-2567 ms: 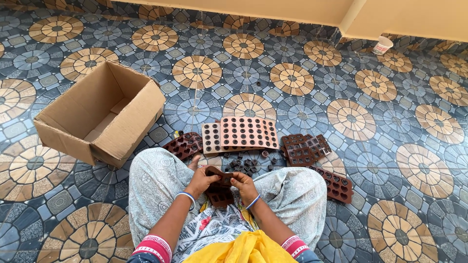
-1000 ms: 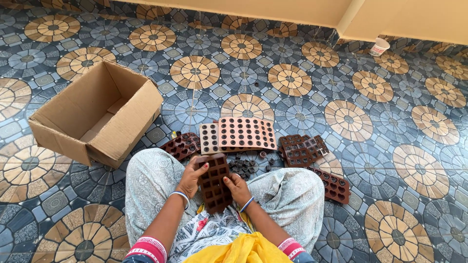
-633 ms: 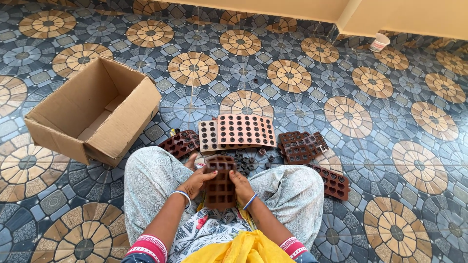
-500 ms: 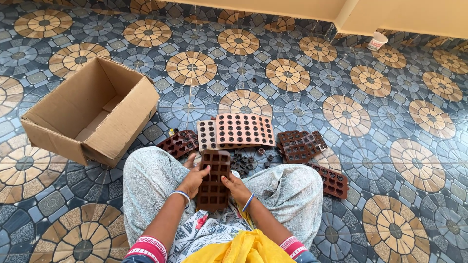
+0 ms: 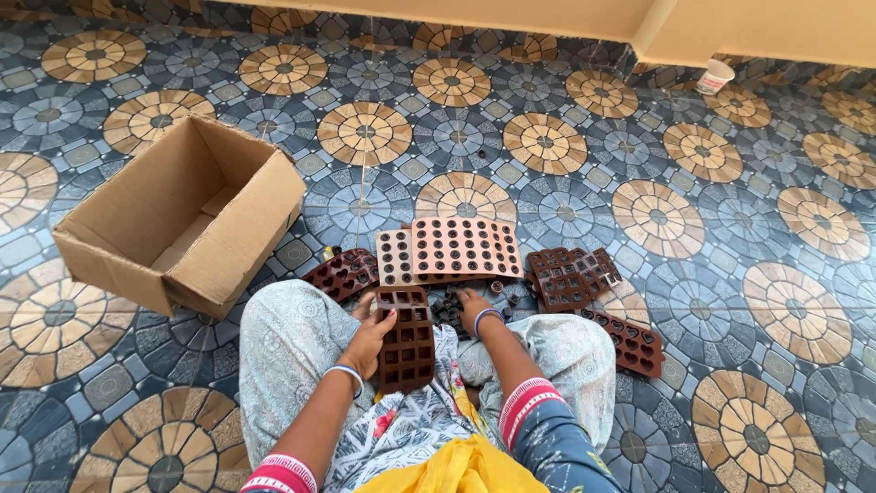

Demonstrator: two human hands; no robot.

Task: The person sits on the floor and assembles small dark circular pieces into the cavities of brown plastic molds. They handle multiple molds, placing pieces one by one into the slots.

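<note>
Two hands at the lap: left hand (image 5: 370,336) pinches the dark brown mould tray (image 5: 406,338) by its edge, right hand (image 5: 473,308), fingers spread, reaches among small dark pieces (image 5: 447,310) beyond; best kept level; pink tray (image 5: 464,248) and cardboard box (image 5: 182,215) lie farther on the floor.

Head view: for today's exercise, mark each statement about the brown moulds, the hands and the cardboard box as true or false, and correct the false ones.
1. The left hand holds a dark brown mould with square cavities. True.
2. The right hand also grips that mould. False: it reaches down to the small dark pieces on the floor in front of it.
3. The cardboard box is closed. False: it lies open on the tiled floor.
4. A pinkish tray with round holes lies beyond the hands. True.
5. A white cup stands near the far wall. True.
</note>
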